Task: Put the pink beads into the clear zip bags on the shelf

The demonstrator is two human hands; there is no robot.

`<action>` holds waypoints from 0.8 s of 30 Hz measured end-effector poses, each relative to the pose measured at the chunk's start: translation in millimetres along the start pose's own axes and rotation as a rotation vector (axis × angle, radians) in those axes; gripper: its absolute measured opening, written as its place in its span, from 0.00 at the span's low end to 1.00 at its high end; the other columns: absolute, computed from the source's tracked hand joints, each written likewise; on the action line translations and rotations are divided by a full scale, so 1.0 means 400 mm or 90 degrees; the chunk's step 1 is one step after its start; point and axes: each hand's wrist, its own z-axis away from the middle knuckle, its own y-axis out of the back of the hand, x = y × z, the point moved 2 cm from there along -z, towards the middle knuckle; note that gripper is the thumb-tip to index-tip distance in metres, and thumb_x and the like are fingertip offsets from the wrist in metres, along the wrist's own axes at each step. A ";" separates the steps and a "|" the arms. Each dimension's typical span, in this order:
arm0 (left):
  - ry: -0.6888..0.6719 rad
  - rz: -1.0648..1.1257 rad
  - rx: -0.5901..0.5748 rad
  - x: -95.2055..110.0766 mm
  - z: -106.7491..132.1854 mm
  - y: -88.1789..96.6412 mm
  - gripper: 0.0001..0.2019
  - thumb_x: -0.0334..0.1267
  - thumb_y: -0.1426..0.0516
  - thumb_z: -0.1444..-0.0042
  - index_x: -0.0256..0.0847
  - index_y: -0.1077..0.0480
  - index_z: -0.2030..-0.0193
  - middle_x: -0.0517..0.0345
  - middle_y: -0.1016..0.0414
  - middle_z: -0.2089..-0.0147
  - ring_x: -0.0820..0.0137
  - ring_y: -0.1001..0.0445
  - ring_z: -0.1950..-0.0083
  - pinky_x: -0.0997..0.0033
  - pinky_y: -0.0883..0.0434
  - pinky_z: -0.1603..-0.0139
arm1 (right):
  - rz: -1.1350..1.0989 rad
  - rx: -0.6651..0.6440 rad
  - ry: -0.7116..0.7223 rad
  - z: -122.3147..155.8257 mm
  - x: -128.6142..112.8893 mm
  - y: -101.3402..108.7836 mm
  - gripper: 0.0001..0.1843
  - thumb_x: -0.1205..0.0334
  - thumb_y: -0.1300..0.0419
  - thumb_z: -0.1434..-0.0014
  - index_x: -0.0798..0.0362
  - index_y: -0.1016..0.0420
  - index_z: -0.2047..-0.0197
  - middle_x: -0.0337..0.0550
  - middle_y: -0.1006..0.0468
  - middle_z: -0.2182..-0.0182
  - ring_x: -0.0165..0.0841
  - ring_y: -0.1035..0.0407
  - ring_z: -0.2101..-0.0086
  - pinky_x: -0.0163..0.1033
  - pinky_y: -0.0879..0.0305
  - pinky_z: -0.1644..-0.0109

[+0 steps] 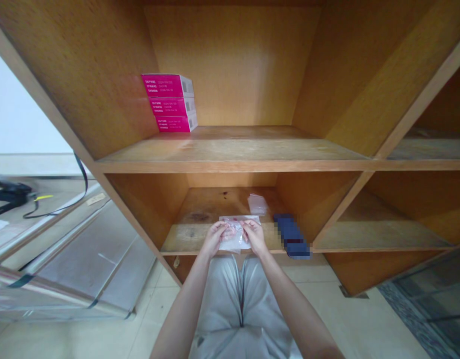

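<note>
My left hand [215,238] and my right hand [254,237] pinch a crumpled clear plastic bag [236,235] between them. It lies over a flat white packet [233,244] at the front of the lower wooden shelf [200,212]. Another small clear plastic bag [257,204] rests a little beyond my right hand. To the right of that hand, a dark blue object [291,236] sits at the shelf edge, its details blurred. It does not touch my hand.
On the upper shelf [233,149], three stacked magenta-and-white boxes [171,103] stand against the left wall. Wooden partitions [338,209] flank the lower compartment. Plastic-wrapped panels [80,259] and a black cable [80,189] lie to the left, above a tiled floor [327,314].
</note>
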 end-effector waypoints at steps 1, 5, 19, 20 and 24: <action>-0.003 0.008 0.002 0.001 0.000 0.001 0.11 0.39 0.38 0.59 0.37 0.33 0.69 0.58 0.26 0.72 0.71 0.26 0.71 0.69 0.28 0.67 | 0.012 -0.001 0.001 0.001 0.000 0.000 0.17 0.49 0.42 0.53 0.53 0.37 0.79 0.29 0.41 0.90 0.21 0.51 0.89 0.29 0.58 0.85; -0.014 0.010 -0.006 0.001 0.002 -0.003 0.12 0.39 0.38 0.60 0.37 0.33 0.71 0.61 0.28 0.74 0.75 0.29 0.77 0.74 0.29 0.73 | 0.052 -0.015 0.006 0.003 0.000 -0.002 0.20 0.47 0.43 0.52 0.53 0.39 0.82 0.30 0.42 0.91 0.21 0.52 0.89 0.30 0.58 0.84; -0.015 -0.068 -0.005 0.006 0.013 -0.016 0.14 0.42 0.36 0.62 0.36 0.32 0.70 0.60 0.27 0.76 0.72 0.29 0.76 0.70 0.30 0.70 | 0.107 -0.032 -0.003 0.006 0.007 -0.001 0.13 0.51 0.40 0.55 0.53 0.33 0.76 0.30 0.40 0.87 0.22 0.49 0.88 0.30 0.55 0.85; -0.019 -0.068 -0.006 0.005 0.013 -0.016 0.14 0.41 0.36 0.62 0.36 0.32 0.70 0.60 0.28 0.76 0.73 0.29 0.76 0.70 0.30 0.71 | 0.107 -0.032 -0.004 0.006 0.007 -0.001 0.13 0.51 0.41 0.54 0.53 0.33 0.76 0.30 0.40 0.87 0.22 0.50 0.88 0.30 0.55 0.85; -0.042 -0.081 0.000 0.004 0.011 -0.012 0.12 0.40 0.37 0.61 0.36 0.32 0.72 0.62 0.29 0.77 0.76 0.31 0.77 0.75 0.32 0.73 | 0.095 -0.042 -0.002 0.006 0.007 -0.002 0.13 0.52 0.41 0.54 0.53 0.34 0.77 0.30 0.40 0.87 0.22 0.50 0.87 0.29 0.55 0.85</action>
